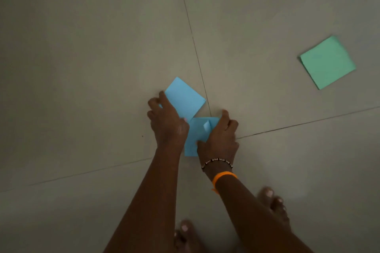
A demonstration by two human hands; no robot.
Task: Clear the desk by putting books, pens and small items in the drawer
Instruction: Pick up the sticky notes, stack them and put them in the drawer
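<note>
Head view: left hand (167, 123) curled over far blue note (184, 98), grip pinching its left edge, likely to lift it off the floor (82, 47). Right hand (219, 137) clamped on near blue note (194, 137), corner curled up. Green note (328, 62) far right, well apart, open floor around. No drawer visible.

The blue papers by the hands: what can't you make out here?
Head view only:
- Lower blue paper: mostly covered by the right hand.
- Upper blue paper: near edge hidden under the left hand.
- Any writing on them or the green paper: blurred.
- Desk and drawer: outside the picture; only floor shows.
</note>
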